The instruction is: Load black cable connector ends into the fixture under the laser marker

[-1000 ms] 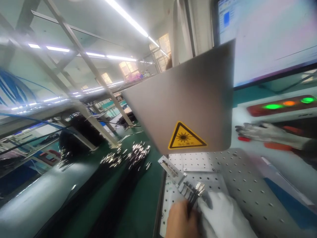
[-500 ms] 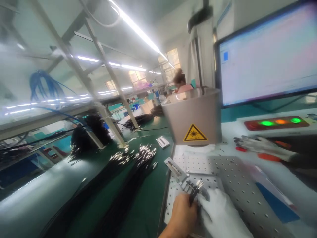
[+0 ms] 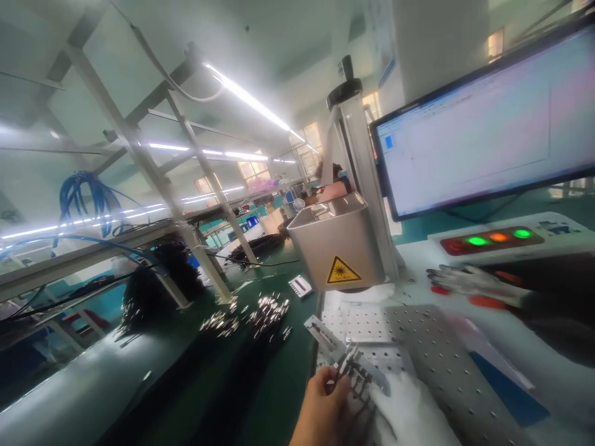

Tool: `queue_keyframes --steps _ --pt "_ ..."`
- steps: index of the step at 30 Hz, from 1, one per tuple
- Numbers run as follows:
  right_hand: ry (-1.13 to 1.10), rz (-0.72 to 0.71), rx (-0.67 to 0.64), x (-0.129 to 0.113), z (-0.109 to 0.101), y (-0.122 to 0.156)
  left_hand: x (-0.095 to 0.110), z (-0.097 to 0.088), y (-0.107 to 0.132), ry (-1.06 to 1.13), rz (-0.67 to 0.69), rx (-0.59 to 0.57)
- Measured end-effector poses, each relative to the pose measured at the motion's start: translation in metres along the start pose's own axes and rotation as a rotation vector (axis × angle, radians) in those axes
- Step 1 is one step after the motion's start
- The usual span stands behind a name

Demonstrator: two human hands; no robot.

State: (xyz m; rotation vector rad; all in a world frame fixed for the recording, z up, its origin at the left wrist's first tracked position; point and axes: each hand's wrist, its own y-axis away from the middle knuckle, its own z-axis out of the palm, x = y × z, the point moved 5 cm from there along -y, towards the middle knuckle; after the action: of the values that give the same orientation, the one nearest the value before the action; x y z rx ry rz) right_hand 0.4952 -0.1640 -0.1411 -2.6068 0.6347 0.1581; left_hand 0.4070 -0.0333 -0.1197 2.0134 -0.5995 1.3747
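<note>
On the green worktop (image 3: 69,378), two cable bundles (image 3: 269,316) are left lying untouched, silvery tips facing away. Farther right, a few cable ends (image 3: 344,360) are pinched by the fingers of the bare left hand (image 3: 323,399); compared with half a second ago, they have been shifted leftward along the metal holder (image 3: 331,345), and more of its slots are exposed. They are judged not to be seated there. The holder's right end is touched by the gloved right hand (image 3: 411,406), above the perforated plate (image 3: 465,371); whether its fingers are closed cannot be told.
</note>
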Motion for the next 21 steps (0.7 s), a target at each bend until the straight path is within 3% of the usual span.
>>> queue_keyframes --steps 7,16,21 --pt "-0.014 0.022 0.042 -0.003 -0.014 0.000 0.004 0.000 0.008 -0.173 0.066 0.146" --pt "-0.061 0.023 0.043 0.008 0.007 0.004 0.016 0.001 0.021 -0.582 0.048 0.161" --pt "-0.069 0.041 0.064 0.009 0.005 0.003 0.025 0.006 0.026 -0.690 0.017 0.128"
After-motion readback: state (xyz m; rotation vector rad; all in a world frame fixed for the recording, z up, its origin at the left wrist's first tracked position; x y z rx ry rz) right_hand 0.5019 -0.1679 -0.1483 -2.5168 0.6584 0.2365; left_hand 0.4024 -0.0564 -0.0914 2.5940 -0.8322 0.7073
